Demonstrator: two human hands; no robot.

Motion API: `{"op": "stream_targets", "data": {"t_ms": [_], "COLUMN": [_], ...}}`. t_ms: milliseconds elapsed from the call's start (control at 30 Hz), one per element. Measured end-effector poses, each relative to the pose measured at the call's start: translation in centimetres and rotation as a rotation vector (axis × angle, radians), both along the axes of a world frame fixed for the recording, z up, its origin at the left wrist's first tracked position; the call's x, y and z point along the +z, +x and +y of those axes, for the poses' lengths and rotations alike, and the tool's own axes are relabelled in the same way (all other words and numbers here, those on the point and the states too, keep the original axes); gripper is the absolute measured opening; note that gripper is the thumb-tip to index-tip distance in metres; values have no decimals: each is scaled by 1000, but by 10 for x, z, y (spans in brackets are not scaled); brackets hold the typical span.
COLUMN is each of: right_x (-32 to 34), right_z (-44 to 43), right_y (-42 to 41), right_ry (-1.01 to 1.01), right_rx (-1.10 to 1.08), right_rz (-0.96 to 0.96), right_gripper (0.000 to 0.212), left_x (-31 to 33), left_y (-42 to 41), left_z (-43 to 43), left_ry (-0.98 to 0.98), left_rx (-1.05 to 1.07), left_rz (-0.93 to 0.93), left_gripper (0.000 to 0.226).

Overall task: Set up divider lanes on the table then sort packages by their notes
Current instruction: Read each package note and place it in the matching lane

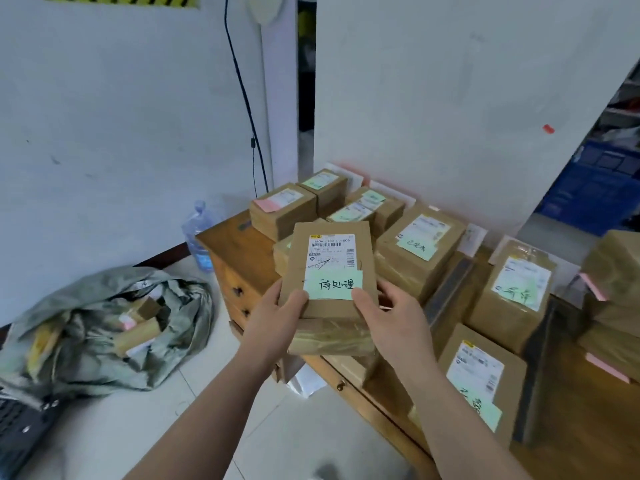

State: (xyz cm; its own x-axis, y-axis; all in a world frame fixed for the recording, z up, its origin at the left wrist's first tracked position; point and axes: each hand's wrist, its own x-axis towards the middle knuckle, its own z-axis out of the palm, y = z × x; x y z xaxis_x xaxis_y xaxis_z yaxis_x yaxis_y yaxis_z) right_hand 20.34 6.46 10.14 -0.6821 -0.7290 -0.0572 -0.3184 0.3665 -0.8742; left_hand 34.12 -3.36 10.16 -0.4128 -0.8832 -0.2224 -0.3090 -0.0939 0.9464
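Both hands grasp one brown package (329, 271): the left hand (277, 320) curls round its lower left corner with the thumb on top. The right hand (388, 317) holds the lower right edge with the thumb against the green note (332, 285) stuck below the shipping label (331, 251). The package is held up over the near left part of the wooden table (235, 244). Beyond and to the right, other packages (419, 244) with green notes lie on the table in rows parted by dark divider strips (446, 289), and a pink-noted box (280, 209) sits at the far left corner. A grey sack (104, 323) of parcels lies on the floor to the left, with a water bottle (199, 233) farther back by the wall.
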Motion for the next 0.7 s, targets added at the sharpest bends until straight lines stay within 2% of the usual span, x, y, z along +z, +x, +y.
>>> {"op": "stream_targets", "data": {"t_ms": [100,333,467,700], "right_x": [-2,-7,-8,-15], "right_z": [-43,-147,-195,-273], "right_y": [-14,-49,-56,-45], "right_ry": [22,52,89,175], "right_rx": [27,-18,-27,-77], "right_rz": [-16,-40,-22,20], "right_gripper": [26,19,39,48], "left_x": [-2,-2,-5,-12], "left_y": [-12,-43,-52,-43], "left_z": [-42,-138,-187,-279], "left_ry": [0,-13,9,-13], "left_rx": [5,-11,-17,-79], "left_rz": [1,17,-2,-129], "left_gripper": [23,19,17,22]}}
